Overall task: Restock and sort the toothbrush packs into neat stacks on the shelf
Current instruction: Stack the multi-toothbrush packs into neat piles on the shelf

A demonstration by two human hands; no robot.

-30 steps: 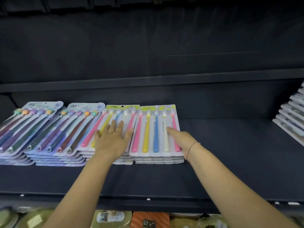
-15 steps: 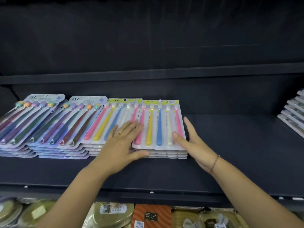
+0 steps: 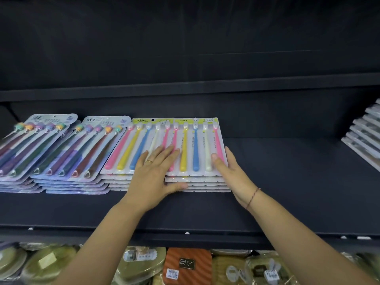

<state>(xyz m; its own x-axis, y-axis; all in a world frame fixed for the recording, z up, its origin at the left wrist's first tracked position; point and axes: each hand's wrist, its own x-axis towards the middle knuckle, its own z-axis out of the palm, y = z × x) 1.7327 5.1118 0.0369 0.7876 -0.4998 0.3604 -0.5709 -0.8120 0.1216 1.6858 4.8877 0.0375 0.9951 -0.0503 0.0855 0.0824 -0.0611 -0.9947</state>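
Several stacks of toothbrush packs lie in a row on the dark shelf (image 3: 287, 202). The rightmost stack (image 3: 195, 145) has yellow-topped packs with pink, yellow, blue and white brushes. My left hand (image 3: 153, 177) lies flat across its left edge, fingers on top, thumb along the stack's front. My right hand (image 3: 232, 171) presses against its right side, thumb on the top pack. A matching stack (image 3: 131, 149) sits just left, partly under my left hand. Two stacks of purple-toned packs (image 3: 82, 149) (image 3: 26, 149) fill the left end.
A slanted pile of white packs (image 3: 364, 136) leans at the shelf's far right. Bare shelf lies between it and my right hand. The upper shelf's edge (image 3: 185, 87) runs overhead. Below are packaged goods, among them an orange pack (image 3: 188, 266).
My left hand slid right from the second stack onto the rightmost stack's left edge. My right hand came off the top and moved to the stack's right side. The stack now looks squared.
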